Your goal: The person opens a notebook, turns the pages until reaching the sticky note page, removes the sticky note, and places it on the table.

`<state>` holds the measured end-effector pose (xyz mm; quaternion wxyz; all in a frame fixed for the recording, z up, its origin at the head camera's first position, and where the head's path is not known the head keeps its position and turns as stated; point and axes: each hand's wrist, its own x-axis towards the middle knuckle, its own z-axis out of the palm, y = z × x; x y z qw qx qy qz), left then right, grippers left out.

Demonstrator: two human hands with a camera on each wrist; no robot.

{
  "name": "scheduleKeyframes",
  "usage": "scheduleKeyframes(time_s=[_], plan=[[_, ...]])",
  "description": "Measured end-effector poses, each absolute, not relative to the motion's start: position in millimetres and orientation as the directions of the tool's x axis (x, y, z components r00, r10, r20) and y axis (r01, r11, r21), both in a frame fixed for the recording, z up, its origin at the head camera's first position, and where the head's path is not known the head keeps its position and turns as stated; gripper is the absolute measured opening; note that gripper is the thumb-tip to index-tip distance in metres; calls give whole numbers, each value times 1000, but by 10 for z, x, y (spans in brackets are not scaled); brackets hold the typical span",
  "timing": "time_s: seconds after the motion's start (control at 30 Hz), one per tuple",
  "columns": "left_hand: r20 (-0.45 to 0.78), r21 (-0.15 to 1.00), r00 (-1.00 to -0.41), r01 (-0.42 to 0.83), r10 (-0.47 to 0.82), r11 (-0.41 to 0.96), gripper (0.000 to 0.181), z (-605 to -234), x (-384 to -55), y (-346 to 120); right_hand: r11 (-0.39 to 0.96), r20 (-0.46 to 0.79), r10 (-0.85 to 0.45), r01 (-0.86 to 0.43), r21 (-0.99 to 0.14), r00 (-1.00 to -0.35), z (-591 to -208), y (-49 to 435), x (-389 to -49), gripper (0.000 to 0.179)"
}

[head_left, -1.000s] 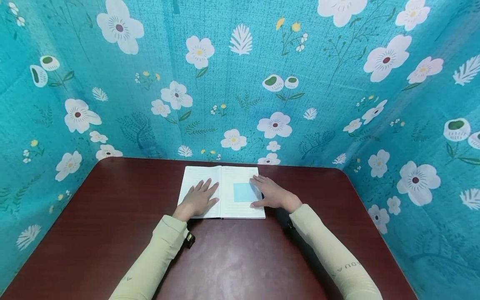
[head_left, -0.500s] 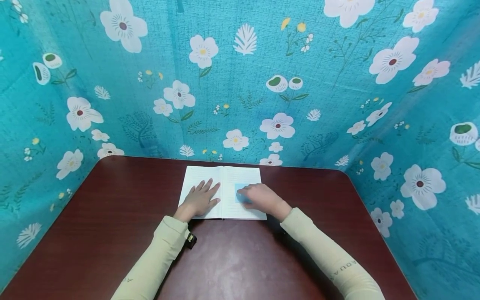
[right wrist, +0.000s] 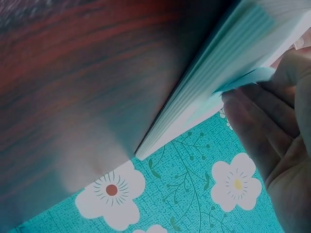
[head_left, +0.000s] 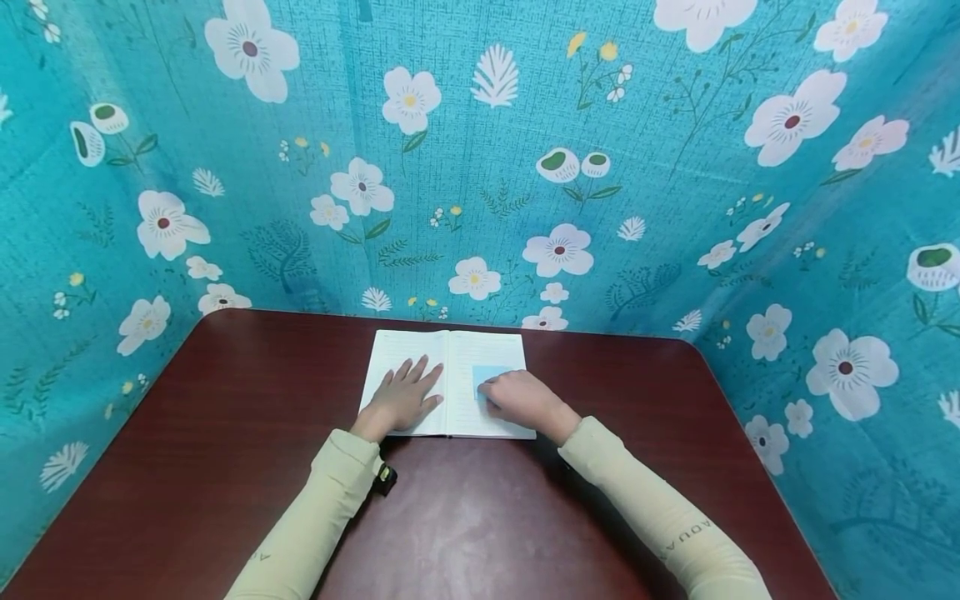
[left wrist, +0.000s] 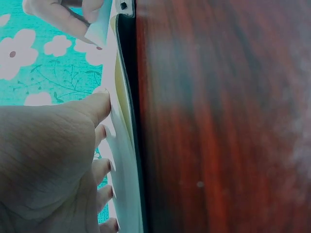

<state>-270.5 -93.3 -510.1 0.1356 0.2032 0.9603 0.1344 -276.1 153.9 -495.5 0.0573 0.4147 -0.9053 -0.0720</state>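
An open notebook (head_left: 461,346) with ruled white pages lies near the table's far edge. My left hand (head_left: 400,402) rests on its left page with the fingers straight and spread, fingertips touching the paper in the left wrist view. On the right page is a light blue sticky note (head_left: 489,374). My right hand (head_left: 528,402) pinches this note between thumb and fingers. In the right wrist view the blue note (right wrist: 250,77) bends upward off the page into the fingers. The hand covers the note's lower right part in the head view.
A dark red wooden table (head_left: 457,525) spreads around the notebook. Behind and beside it hangs a turquoise floral cloth (head_left: 450,167). A small black device (head_left: 385,479) shows under the left wrist.
My right hand has moved left from the note's right edge, and its spread fingers have curled to pinch the note. My left hand stays on the left page.
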Motion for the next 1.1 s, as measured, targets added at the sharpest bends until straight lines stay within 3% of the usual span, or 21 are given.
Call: scheduleKeyframes(time_s=[0.43, 0.87, 1.1], plan=[[-197, 321, -882, 354, 428, 878, 62, -5126, -2672, -923, 672, 71, -734, -706, 223, -676, -4954, 1545, -2751, 22], [-197, 318, -876, 367, 439, 874, 62, -5134, -2683, -922, 809, 187, -570, -586, -47, -800, -4945, 1588, -2804, 18], [-182, 308, -877, 377, 444, 873, 62, -5160, -2710, -943, 825, 209, -457, -500, -262, -864, -4893, 1648, -2845, 18]])
